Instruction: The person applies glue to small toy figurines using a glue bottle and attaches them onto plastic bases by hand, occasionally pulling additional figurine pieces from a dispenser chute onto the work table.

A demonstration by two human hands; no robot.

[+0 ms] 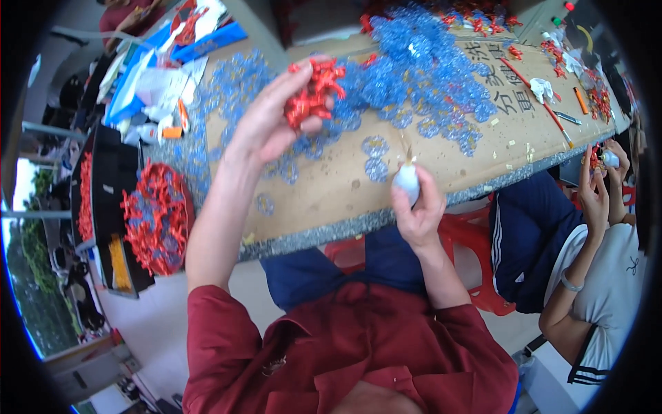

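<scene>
My left hand [265, 124] is raised over the table, its fingers curled round a bunch of small red plastic figures [316, 90]. In my right hand [422, 215], near the table's front edge, is a small white squeeze bottle [407, 181]. Its narrow tip points away from me, over the cardboard [352, 196]. Two clear blue plastic discs [376, 157] lie just left of the bottle tip. Beyond my hands spreads a large heap of the same blue discs [420, 58], with a few red pieces among them.
At left stand a container heaped with red pieces [155, 214], a black bin [110, 183] and a blue tray [138, 86]. Paintbrush [555, 124], orange marker [580, 101] and crumpled tissue [543, 90] lie right. A co-worker's hands [598, 183] work at far right; another person [131, 17] is far left.
</scene>
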